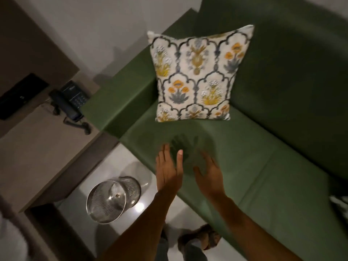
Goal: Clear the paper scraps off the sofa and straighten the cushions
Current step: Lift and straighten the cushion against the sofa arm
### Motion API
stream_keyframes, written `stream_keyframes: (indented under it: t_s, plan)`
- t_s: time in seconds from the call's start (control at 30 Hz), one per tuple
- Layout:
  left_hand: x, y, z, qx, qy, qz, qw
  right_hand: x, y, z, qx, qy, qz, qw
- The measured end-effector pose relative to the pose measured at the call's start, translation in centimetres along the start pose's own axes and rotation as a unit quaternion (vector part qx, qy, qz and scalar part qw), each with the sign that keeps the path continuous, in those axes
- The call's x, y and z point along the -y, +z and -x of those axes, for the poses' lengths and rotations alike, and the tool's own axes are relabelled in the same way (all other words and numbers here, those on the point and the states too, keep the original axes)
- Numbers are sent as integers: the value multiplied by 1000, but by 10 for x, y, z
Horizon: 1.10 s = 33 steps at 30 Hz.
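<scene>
A cream cushion (197,76) with orange and yellow flower print stands upright in the corner of the green sofa (263,147), leaning on the backrest. My left hand (168,166) and my right hand (209,172) hover side by side over the front of the seat, below the cushion and apart from it. Both hands hold nothing and their fingers are spread; the right one is blurred. The corner of a second patterned cushion (340,204) shows at the right edge. No paper scraps show on the seat.
A perforated metal waste bin (113,200) stands on the pale floor left of the sofa. A desk (37,147) at the left carries a dark telephone (71,100). My feet (199,240) are at the sofa's front edge.
</scene>
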State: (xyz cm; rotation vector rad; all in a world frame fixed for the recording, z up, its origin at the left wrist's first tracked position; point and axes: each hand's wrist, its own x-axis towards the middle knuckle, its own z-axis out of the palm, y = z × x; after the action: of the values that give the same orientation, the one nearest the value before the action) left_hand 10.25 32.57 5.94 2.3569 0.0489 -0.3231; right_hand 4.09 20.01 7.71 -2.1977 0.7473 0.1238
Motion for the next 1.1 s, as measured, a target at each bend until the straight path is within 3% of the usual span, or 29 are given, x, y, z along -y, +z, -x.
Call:
stream_keyframes:
  t_s: [0.13,0.37,0.47,0.57,0.67,0.8,0.83,0.9,0.93,1.0,1.1]
  plan:
    - [-35,21,-30,-1,50,-19,999,-8,-35,-26,-48,30,-33,998]
    - [-52,24,-100,-4,56,-39,998,5,-54,-78,-49,105,-131,985]
    - [-65,23,-132,-37,29,-6,999,16,-60,-116,-71,92,-197,974]
    - [-77,17,-160,-59,-20,74,995,33,-60,-156,-103,92,-230,963]
    - [-78,24,-213,-54,-82,136,986,44,-41,-211,-124,146,-269,944]
    - [-110,29,-221,-38,-82,242,966,34,-60,-235,-153,140,-280,937]
    - [-128,36,-225,-19,-105,306,946,27,-73,-239,-173,146,-277,934]
    - [-142,32,-240,4,-207,450,869,30,-78,-248,-170,139,-262,940]
    - [-147,30,-247,13,-225,475,850,30,-77,-249,-168,135,-260,941]
    - [-144,25,-254,13,-234,484,843,32,-68,-246,-173,128,-270,938]
    - [-136,20,-253,38,-189,424,885,29,-51,-226,-213,138,-339,906]
